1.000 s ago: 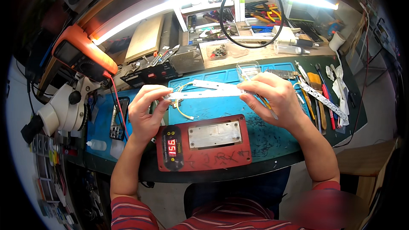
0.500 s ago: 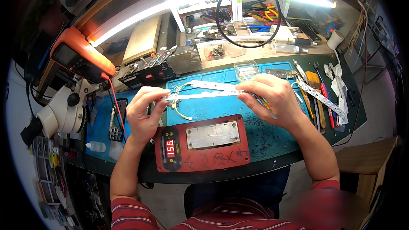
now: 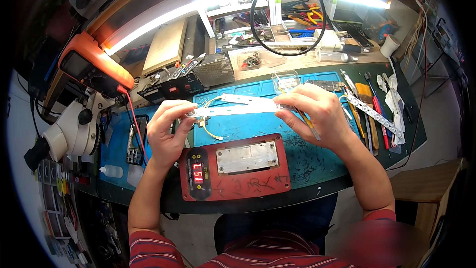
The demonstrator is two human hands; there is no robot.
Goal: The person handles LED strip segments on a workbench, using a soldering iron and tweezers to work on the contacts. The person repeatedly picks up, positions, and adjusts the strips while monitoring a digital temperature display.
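Between my two hands a thin white LED strip point(image 3: 235, 110) is stretched level above the blue mat. My left hand point(image 3: 166, 128) pinches its left end between thumb and fingertips. At the other end, my right hand point(image 3: 317, 111) grips the strip and also keeps a pair of tweezers point(image 3: 311, 126) tucked against the palm, tips slanting down. A second white strip point(image 3: 239, 99) is just behind, with a thin yellow wire point(image 3: 208, 130) ending in a small white plug near it. Below the hands is a red heating plate point(image 3: 248, 186) with a metal block point(image 3: 247, 157) and a lit red display.
An orange multimeter point(image 3: 94, 67) and a white microscope point(image 3: 72, 129) stand at left. Right of the mat lie another LED strip point(image 3: 375, 115), a brush point(image 3: 364, 92) and several hand tools. A small clear box point(image 3: 286, 82) sits behind my right hand. A black cable loop point(image 3: 253, 25) hangs overhead.
The held strip has turned about its length, so more of its flat white face shows. The digits on the heating plate's display have changed. Both hands stay nearly in place.
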